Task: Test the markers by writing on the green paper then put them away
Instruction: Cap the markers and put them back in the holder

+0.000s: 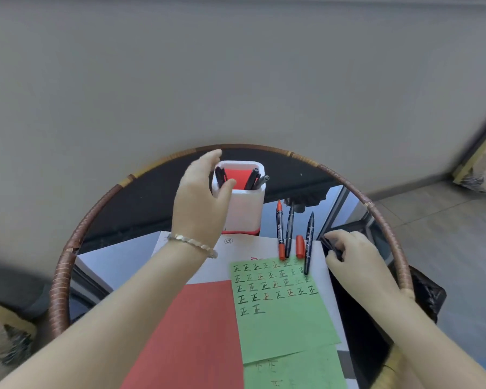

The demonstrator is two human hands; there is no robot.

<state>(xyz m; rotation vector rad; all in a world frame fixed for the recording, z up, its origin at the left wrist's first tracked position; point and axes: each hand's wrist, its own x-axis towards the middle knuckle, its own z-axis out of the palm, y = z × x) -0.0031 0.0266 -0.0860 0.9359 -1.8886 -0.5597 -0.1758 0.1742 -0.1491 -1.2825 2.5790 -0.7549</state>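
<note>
I'm seeing a plain grey wall (236, 66) filling the upper view, with soft daylight falling evenly on it. Grey floor tiles (446, 220) are running off to the right, where a blurred yellow-edged panel (483, 169) is leaning. The round bench (68, 262), rimmed in woven brown cane, is reflecting window frames (345, 209) in its dark glossy top.

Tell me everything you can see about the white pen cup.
The pen cup is white, plastic-looking, rounded-square, with a red inside and red base. It stands upright on the table, behind the white sheet. Dark markers lean inside it. The left hand is at its left rim; whether it grips is unclear.
</note>
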